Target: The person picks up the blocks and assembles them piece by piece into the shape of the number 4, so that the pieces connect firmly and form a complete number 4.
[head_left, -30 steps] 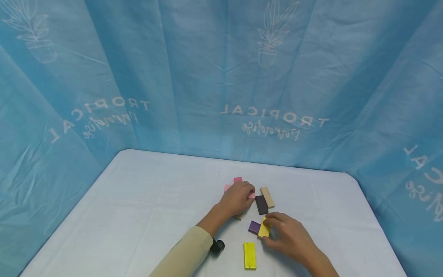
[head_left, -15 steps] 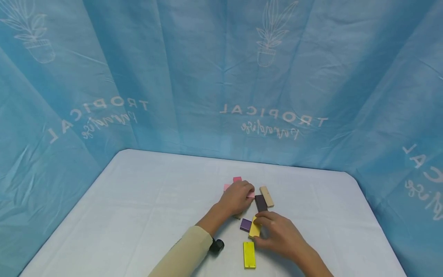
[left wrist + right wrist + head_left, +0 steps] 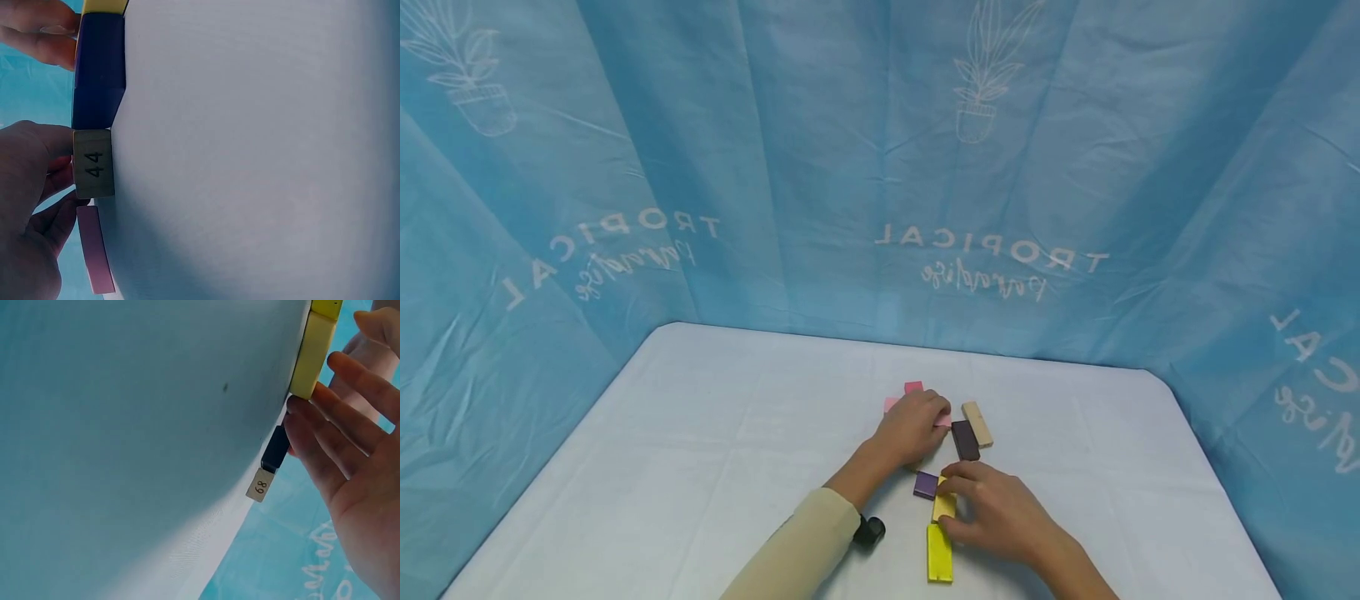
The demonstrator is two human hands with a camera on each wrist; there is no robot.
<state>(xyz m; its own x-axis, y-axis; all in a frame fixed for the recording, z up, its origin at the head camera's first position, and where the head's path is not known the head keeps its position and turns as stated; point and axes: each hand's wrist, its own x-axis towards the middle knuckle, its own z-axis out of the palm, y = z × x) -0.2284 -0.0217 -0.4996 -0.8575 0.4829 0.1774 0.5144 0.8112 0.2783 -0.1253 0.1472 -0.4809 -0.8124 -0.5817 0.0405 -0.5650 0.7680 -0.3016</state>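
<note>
In the head view my left hand [image 3: 913, 427] pinches a pale pink block [image 3: 943, 421], mostly covered by its curled fingers. A wooden block marked 44 [image 3: 94, 164] overlaps that hand in the left wrist view; another pink block [image 3: 95, 250] lies near it. My right hand [image 3: 996, 508] grips a pale yellow block [image 3: 945, 504] by its ends, index finger at the far end and thumb at the near end. The purple block [image 3: 925, 485] sits against its left side. A bright yellow block [image 3: 939, 553] lies flat at its near end.
Beyond my right hand lie a dark block [image 3: 966, 440] and a plain wooden block [image 3: 977, 424], side by side. A red-pink block [image 3: 913, 387] and a pink one [image 3: 891, 404] show behind my left hand. The white table [image 3: 700, 433] ends at blue curtains [image 3: 820, 167].
My right hand has slid the pale yellow block left and slightly nearer, to the bright yellow block's end. The purple block has shifted left with it. My left hand has stayed put.
</note>
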